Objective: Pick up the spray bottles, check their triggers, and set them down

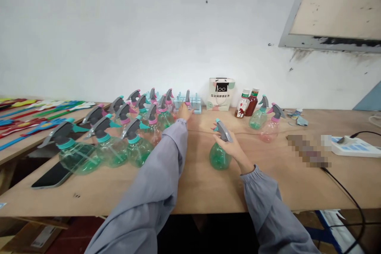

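Note:
My left hand (185, 112) reaches far across the table, its fingers closed around the neck of a pink-collared spray bottle (187, 97) at the back. Nearer to me, my right hand (232, 145) grips the neck of a green spray bottle (220, 158) with a grey trigger head; that bottle stands upright on the table. Left of my left arm stand several green bottles (111, 151) and pink bottles (154, 131) in a group. Right of my right hand, a green bottle (257, 120) and a pink bottle (269, 130) stand side by side.
A printed bag (220, 97) and two sauce bottles (242, 105) stand by the wall. Behind my left hand is a light-blue rack (196, 103). A phone (52, 175) lies at left. A power strip (357, 146) with cables and a blurred object (309, 151) lie at right.

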`<state>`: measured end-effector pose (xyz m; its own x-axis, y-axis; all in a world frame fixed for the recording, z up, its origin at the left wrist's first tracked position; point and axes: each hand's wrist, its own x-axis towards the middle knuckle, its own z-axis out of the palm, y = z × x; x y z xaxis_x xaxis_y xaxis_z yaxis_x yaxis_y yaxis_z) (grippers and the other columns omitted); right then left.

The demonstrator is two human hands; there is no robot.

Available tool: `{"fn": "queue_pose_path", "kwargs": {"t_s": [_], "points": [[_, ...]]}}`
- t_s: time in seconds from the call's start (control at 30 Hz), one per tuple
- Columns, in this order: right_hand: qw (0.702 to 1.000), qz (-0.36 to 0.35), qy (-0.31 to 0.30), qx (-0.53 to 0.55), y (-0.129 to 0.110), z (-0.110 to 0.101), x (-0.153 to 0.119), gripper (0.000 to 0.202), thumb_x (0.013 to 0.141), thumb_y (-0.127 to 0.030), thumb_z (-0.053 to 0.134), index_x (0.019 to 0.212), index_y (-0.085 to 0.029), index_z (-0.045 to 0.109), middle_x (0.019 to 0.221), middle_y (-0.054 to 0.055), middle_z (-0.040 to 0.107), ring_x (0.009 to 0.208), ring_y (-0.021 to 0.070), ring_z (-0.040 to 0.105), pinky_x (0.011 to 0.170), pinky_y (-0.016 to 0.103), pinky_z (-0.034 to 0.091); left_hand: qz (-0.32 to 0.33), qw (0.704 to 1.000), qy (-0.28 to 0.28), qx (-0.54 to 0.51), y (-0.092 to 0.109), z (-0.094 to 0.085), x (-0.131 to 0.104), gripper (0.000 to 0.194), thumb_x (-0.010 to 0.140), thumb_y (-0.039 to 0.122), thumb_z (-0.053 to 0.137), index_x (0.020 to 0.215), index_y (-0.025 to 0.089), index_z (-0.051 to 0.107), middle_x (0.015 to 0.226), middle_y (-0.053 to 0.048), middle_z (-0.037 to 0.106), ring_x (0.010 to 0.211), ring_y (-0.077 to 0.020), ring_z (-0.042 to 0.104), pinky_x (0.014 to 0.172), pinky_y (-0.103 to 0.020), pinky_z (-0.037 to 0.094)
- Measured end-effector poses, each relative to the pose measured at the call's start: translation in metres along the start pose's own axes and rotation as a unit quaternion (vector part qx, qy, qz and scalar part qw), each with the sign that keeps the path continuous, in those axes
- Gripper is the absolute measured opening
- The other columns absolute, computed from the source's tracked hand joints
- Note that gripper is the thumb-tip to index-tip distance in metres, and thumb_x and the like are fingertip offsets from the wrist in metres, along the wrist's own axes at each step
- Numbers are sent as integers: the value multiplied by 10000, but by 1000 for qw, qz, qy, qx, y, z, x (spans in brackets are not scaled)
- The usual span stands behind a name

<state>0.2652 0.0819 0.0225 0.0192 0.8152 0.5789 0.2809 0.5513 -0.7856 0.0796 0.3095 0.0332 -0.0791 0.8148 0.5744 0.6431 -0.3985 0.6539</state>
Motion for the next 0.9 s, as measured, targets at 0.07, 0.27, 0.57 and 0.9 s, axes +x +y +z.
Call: {"fn": "queue_pose_path", "kwargs": {"t_s": [0.07,0.27,0.57,0.9], "points": [[1000,-5,2,1,0,-1,-1,376,811,-389,702,1156,-241,703,1188,99,737,1137,283,688,1021,475,542,-5,1000,-11,21,-3,-4,-12,426,805,246,718,1159,141,506,1198,-191,600,1218,-328,563,1059,-495,412],[999,22,-7,38,-5,-3,0,402,826,-434,699,1188,-260,707,1219,104,738,1164,298,685,1048,508,514,60,994,-17,85,2,-36,-80,500,821,436,721,1183,151,527,1213,-183,554,1234,-361,529,1060,-501,405],[959,139,-44,245,-22,-2,19,303,711,-337,740,1006,-269,730,1019,34,778,1100,252,692,1042,428,486,119,987,-100,-31,8,-86,-174,731,748,498,776,1346,224,457,1195,-106,642,1132,-298,642,947,-442,526],[941,175,-60,285,-27,19,60,117,535,-274,550,647,-245,571,597,-7,625,620,196,620,718,362,536,133,982,-130,41,-3,-93,-171,740,684,525,807,1295,214,528,1125,-106,714,1083,-329,685,978,-486,512]]}}
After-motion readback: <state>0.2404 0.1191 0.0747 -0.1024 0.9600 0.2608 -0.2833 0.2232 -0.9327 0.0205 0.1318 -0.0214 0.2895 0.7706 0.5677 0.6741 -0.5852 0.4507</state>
